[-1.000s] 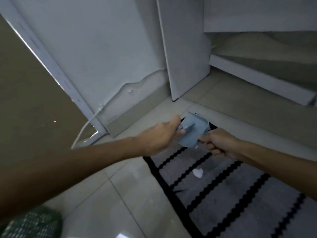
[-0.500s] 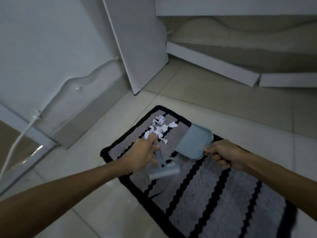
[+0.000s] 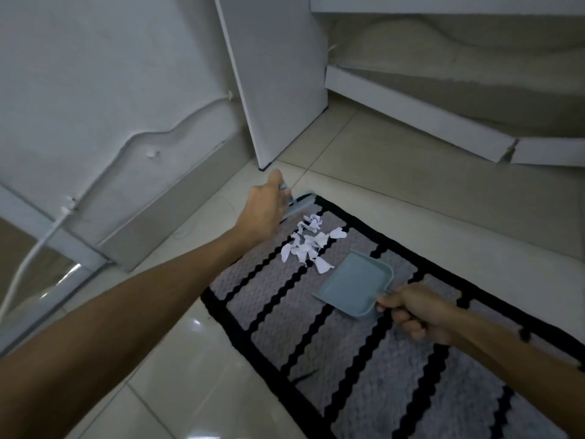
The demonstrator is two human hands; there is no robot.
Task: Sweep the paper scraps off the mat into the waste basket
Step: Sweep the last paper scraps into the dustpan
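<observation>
A pile of white paper scraps [image 3: 308, 242] lies near the far corner of a grey mat [image 3: 364, 359] with black wavy stripes. My left hand [image 3: 264, 207] grips a small blue-grey brush [image 3: 297, 202] at the mat's far corner, just beyond the scraps. My right hand [image 3: 414, 310] holds the handle of a blue-grey dustpan [image 3: 356, 288], which rests on the mat with its open lip touching the near side of the pile. No waste basket is in view.
The mat lies on glossy beige floor tiles [image 3: 196, 369]. A white wall with a white cable [image 3: 38, 248] runs along the left. A white cabinet panel [image 3: 278, 74] stands behind the mat, with white baseboards [image 3: 411, 118] at the back right.
My left hand carried the brush from the mat's near side, over the scraps, to the far corner. The dustpan came down onto the mat next to the pile. The view shifted.
</observation>
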